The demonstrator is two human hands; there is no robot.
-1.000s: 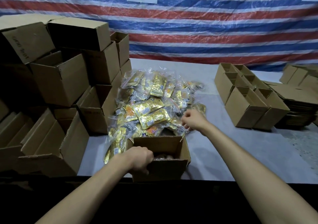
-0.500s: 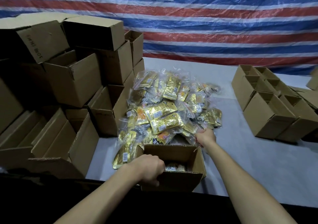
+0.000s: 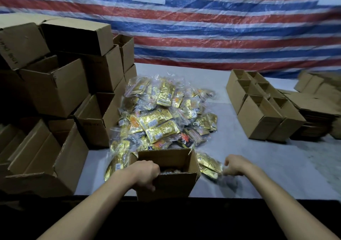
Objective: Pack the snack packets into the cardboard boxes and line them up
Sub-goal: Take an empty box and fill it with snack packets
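Snack packets (image 3: 162, 114) are heaped on the worktop (image 3: 276, 156) just behind the open box (image 3: 171, 184), its contents mostly hidden. The left hand (image 3: 145, 173) grips the box's near rim; right of it the blurred right hand (image 3: 233, 165) pinches a gold packet (image 3: 209, 165).

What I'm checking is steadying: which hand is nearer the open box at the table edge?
Left. The left hand grips the open box at its near-left rim; the right hand is apart to its right, holding gold packets.
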